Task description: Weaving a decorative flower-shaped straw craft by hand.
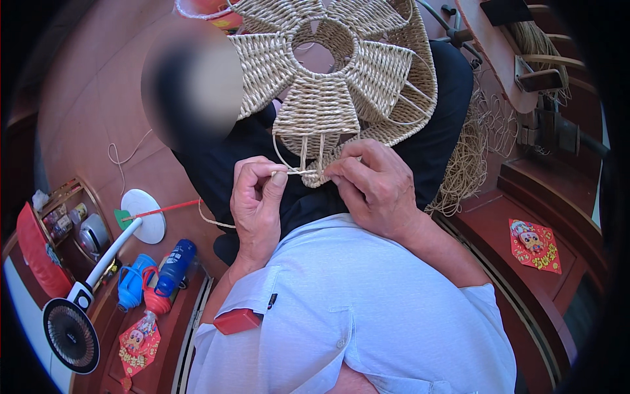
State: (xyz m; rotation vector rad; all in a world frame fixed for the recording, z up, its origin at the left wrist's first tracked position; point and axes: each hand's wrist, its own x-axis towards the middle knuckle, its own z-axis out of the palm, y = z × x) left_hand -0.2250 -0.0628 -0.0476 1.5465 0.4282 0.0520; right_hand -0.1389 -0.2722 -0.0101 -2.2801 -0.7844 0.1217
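A woven straw piece [316, 102] rests on my lap, with flared panels around a round central opening and bare cords at its lower panel. My left hand [256, 203] pinches a thin pale strand [295, 172] between thumb and forefinger, left of those cords. Just right of them, my right hand [374, 187] is closed, fingertips at the strand and the small woven end [315, 178] below the panel. What exactly its fingers grip is partly hidden behind them.
Loose cord bundles [453, 184] hang at the right beside a wooden frame [512, 79]. At lower left are a fan [71, 335], bottles [176, 266] and a basket [79, 220] of small items. A red decoration [535, 244] lies at right. A blurred area covers the upper left.
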